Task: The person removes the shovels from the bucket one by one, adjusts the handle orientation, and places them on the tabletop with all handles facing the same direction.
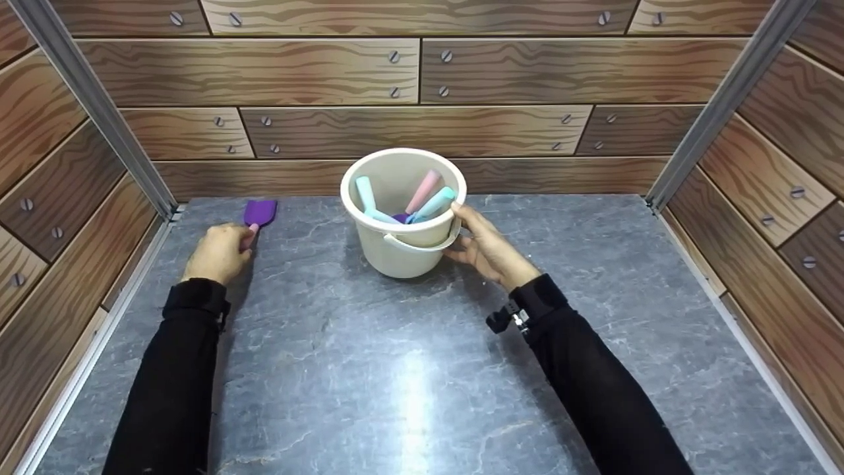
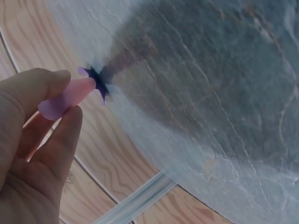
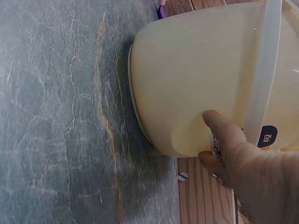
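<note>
Between the fingertips of the left hand, a purple spade is pinched by its pink handle, blade pointing away. The right hand, loosely spread, touches the cream bucket beside it, turquoise handles inside; beyond both hands rise wood-patterned walls.

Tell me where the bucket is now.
In the head view, the bucket stands near centre, before the back wall, with the right hand touching its right side.
</note>
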Demonstrator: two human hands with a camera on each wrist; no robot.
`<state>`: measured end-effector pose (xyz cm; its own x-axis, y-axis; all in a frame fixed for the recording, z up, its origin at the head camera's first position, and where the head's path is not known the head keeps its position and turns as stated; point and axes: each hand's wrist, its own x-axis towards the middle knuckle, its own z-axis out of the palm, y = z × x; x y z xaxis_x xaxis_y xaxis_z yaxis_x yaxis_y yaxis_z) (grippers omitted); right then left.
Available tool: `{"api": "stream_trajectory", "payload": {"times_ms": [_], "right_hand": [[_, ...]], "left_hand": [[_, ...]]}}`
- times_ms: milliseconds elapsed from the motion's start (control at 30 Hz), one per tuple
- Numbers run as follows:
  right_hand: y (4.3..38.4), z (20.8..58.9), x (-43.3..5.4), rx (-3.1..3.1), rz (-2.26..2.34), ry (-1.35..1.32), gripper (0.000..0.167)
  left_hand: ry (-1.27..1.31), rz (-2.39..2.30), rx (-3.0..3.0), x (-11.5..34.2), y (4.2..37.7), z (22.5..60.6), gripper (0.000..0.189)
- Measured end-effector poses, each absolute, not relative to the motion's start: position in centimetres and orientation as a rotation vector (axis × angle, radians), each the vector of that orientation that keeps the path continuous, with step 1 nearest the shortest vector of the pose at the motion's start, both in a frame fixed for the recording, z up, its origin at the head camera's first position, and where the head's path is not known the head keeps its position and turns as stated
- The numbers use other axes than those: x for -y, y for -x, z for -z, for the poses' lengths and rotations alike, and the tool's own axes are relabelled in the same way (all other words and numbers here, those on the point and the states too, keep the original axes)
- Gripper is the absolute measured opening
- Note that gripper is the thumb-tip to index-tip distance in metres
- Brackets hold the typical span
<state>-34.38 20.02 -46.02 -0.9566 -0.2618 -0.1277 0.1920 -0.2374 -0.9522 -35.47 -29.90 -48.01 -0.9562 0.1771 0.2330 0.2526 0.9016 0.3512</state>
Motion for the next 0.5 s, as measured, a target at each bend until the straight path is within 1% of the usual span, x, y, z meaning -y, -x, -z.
{"api": "stream_trajectory", "payload": {"times_ms": [233, 400, 500], "right_hand": [[34.38, 46.04, -19.99, -1.722, 2.268, 0.078, 0.077], [34.41, 46.06, -20.01, -1.723, 2.27, 0.081, 0.076], [34.35, 46.03, -20.01, -1.719, 2.274, 0.082, 0.077]], "left_hand": [[0.324, 0.533, 2.916, 30.03, 35.43, 48.16, 0.022], [0.339, 0.521, 2.943, 30.22, 35.37, 48.57, 0.012], [0.351, 0.524, 2.943, 30.33, 35.24, 48.87, 0.013]]}}
